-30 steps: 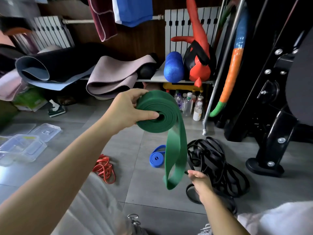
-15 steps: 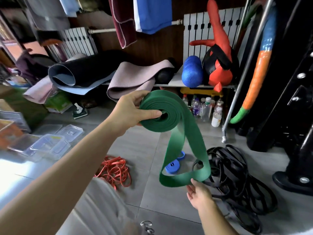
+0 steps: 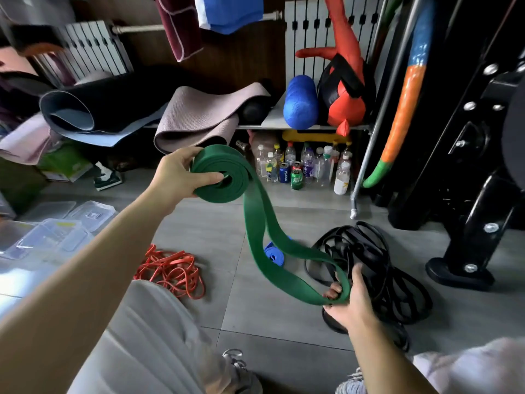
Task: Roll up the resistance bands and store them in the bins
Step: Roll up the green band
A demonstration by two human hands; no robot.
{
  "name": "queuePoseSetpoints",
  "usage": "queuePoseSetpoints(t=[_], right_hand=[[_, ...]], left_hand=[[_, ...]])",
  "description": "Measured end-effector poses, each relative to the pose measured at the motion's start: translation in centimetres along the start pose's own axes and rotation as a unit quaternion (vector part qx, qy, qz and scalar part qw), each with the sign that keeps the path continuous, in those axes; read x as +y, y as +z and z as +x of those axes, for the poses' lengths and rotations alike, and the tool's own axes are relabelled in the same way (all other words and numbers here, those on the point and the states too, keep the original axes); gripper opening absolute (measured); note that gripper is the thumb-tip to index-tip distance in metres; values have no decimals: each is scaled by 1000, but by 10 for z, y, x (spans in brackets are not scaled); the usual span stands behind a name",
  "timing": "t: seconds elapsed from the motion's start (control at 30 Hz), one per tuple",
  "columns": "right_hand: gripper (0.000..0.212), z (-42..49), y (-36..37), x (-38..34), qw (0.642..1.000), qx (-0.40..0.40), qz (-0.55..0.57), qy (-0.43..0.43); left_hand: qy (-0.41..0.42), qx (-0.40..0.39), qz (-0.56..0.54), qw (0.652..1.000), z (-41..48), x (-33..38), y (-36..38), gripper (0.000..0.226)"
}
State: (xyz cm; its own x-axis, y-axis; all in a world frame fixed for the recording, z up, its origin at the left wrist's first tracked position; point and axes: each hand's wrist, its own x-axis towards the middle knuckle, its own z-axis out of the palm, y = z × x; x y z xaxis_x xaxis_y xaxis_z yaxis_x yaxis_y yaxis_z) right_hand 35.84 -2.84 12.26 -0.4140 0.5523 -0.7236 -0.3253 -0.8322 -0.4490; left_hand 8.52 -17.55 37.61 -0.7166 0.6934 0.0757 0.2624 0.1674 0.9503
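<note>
Green flat rubber resistance band (image 3: pixel 227 166) is half wound: within the last second the right hand (image 3: pixel 350 304) has caught its hanging loop end and drawn it low to the right, so the tail is, I judge, set up for more turns. The grip of the left hand (image 3: pixel 174 179) is clamped round the thick coil in mid-air. The right grip pinches the fold, and the tail curves between them, well apart from the clear plastic bins (image 3: pixel 54 237).
</note>
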Motion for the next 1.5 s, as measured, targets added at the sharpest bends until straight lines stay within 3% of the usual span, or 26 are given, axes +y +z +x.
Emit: queuePoseSetpoints(t=[0.17, 0.27, 0.37, 0.4, 0.5, 0.57, 0.67, 0.73, 0.8, 1.03, 1.13, 1.2, 1.27, 1.37, 1.5], right_hand=[[30, 0, -7, -3, 962, 45, -264, -42], [28, -4, 2, -8, 908, 53, -404, -96], [29, -22, 34, -24, 830, 38, -532, -166], [30, -32, 49, -32, 811, 21, -546, -210], [51, -62, 88, -55, 813, -128, -479, -307], [66, -80, 106, -67, 779, -226, -475, -340], [66, -91, 124, -77, 712, -271, -545, -351], [58, -92, 131, -81, 688, -280, -567, -356], [47, -90, 131, -86, 688, -301, -558, -353], [40, -101, 122, -97, 677, -313, -557, -365], [45, -100, 114, -90, 713, -320, -518, -347], [60, -97, 106, -88, 743, -320, -483, -335], [63, -97, 99, -88, 749, -328, -469, -334], [53, -101, 94, -90, 769, -341, -430, -328], [49, -104, 94, -97, 792, -342, -391, -321]], left_hand=[[15, -20, 32, 999, -7, 6, 10, 47], [29, -47, 64, 996, -12, 10, 20, 48], [49, -88, 96, 990, -20, 10, 36, 49], [60, -102, 119, 986, -23, 9, 43, 50], [81, -136, 168, 973, -31, 4, 63, 52], [91, -145, 200, 965, -34, 2, 74, 53], [104, -154, 241, 953, -34, 3, 83, 52], [102, -161, 253, 948, -34, 2, 85, 53], [97, -170, 262, 945, -34, 2, 85, 54], [79, -170, 239, 953, -39, 4, 86, 52], [56, -161, 160, 972, -45, 1, 91, 57], [26, -152, 77, 985, -49, -2, 95, 54], [1, -139, -6, 990, -53, -4, 98, 51], [-49, -158, -118, 979, -57, -3, 102, 49], [-68, -241, -169, 953, -58, 4, 96, 47]])
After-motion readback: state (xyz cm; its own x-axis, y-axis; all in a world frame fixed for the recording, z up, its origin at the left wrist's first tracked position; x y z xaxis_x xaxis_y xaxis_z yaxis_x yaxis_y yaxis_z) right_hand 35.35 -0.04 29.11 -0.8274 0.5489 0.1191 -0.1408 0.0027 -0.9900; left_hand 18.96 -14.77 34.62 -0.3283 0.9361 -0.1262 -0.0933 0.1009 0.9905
